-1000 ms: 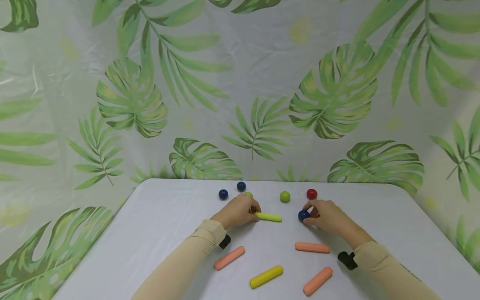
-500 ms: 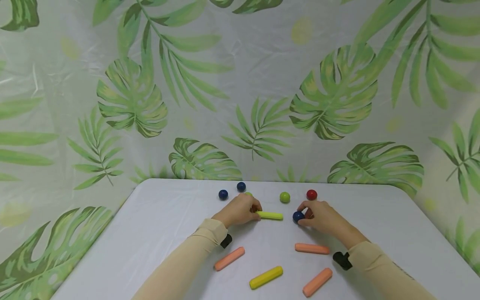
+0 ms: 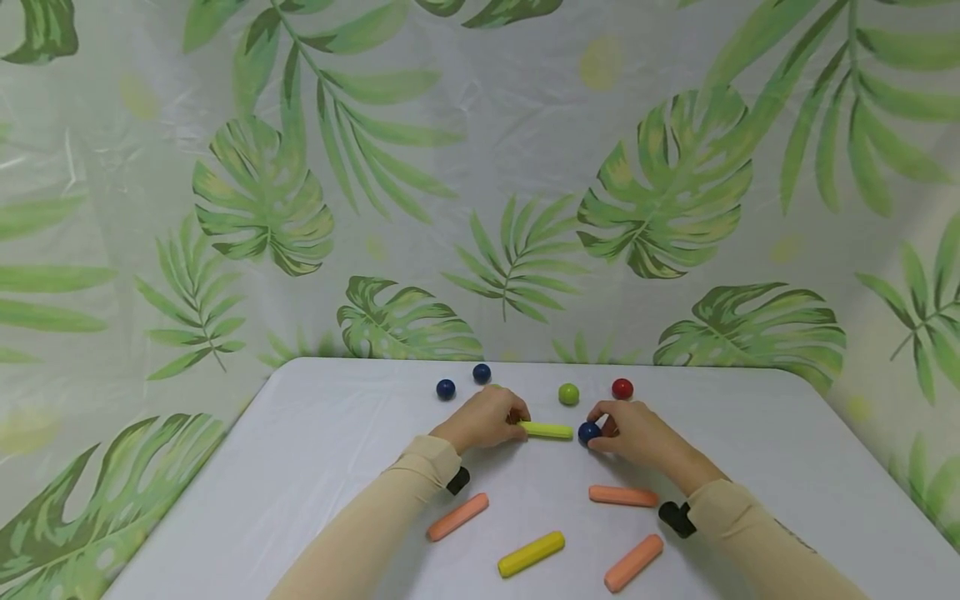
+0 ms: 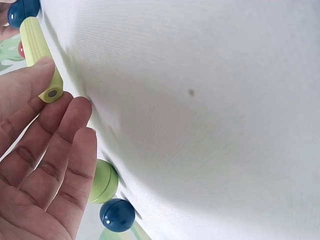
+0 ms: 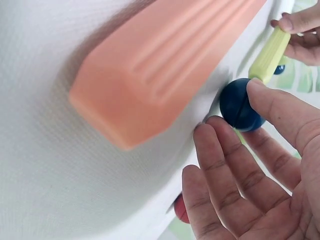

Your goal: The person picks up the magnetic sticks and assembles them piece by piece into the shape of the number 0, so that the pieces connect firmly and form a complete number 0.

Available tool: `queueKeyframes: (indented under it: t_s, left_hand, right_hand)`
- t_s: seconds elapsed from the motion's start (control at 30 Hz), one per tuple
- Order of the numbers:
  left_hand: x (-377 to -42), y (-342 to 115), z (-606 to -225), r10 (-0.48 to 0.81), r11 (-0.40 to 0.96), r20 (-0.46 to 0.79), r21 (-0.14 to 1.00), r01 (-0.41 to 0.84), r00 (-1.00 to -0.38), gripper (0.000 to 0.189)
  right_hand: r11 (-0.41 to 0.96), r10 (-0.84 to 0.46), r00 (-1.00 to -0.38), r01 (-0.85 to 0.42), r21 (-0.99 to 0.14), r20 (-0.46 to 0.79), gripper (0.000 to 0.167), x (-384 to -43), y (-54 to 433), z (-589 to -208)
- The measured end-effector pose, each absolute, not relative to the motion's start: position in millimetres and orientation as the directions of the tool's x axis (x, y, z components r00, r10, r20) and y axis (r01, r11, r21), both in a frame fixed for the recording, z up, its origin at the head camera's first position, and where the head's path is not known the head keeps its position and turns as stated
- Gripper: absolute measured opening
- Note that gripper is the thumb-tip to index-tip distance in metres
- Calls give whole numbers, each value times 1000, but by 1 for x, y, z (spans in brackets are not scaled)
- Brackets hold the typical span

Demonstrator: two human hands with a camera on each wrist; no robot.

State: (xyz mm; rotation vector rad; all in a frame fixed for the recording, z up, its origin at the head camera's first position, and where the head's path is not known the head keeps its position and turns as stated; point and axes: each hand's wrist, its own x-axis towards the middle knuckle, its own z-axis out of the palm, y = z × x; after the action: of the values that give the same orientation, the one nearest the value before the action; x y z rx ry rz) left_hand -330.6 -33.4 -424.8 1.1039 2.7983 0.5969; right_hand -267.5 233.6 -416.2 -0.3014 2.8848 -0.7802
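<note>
Yellow-green stick [image 3: 547,430] is mid-table, toward the back; long axis approx. L–R, free end pointing right at blue ball [image 3: 589,433], just beside it. L hand [image 3: 491,418] pinches its left end w/ thumb & fingers (dark round spot on that end face). R hand [image 3: 633,429] grips the ball, thumb vs. fingers. Green ball [image 3: 568,394] & red ball [image 3: 622,388] behind; orange stick [image 3: 623,496] in front.

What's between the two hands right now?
In the head view: the pale yellow stick, pinched by the left hand, then the blue ball, held by the right hand. Whether stick and ball touch is unclear.
</note>
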Motion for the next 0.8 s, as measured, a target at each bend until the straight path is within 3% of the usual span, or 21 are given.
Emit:
queueKeyframes:
  t_s: [0.8]
  left_hand:
    - [-331, -30, -425, 666, 668, 62, 393, 631, -743, 17]
  right_hand:
    - [828, -282, -958, -213, -519, -56, 34, -273, 230, -418]
